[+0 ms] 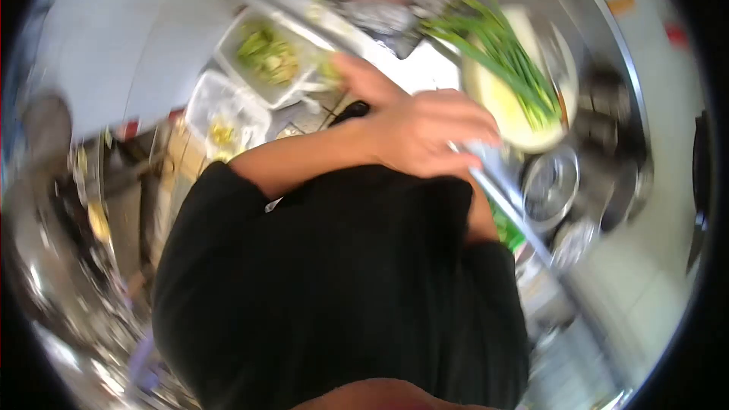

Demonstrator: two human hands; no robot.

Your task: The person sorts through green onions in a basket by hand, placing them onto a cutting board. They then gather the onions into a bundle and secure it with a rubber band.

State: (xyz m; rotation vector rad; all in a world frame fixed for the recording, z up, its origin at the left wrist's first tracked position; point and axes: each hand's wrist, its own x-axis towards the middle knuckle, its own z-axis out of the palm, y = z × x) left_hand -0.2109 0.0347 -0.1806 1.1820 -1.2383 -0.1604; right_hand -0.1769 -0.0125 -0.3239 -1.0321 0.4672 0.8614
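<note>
My arms cross in front of my chest, and both hands are smeared by motion. My left hand (437,133) lies across to the right, over my right arm, beside the cutting board (486,95). Its fingers and thumb stand apart; a shiny strip shows between them. My right hand (368,80) emerges beyond it, pointing left towards the white bin (296,95). A yellow-green smear (326,68) is at its fingertips; whether they grip it cannot be made out. Green scallions (516,68) lie on the board. Inside the bin are green leafy vegetable pieces (266,53).
A second white container (201,106) with yellowish scraps stands beside the bin. Blurred bags (380,15) lie at the back of the counter. A clear round bowl (550,186) sits to the right. The metal counter edge (512,212) runs past my right arm.
</note>
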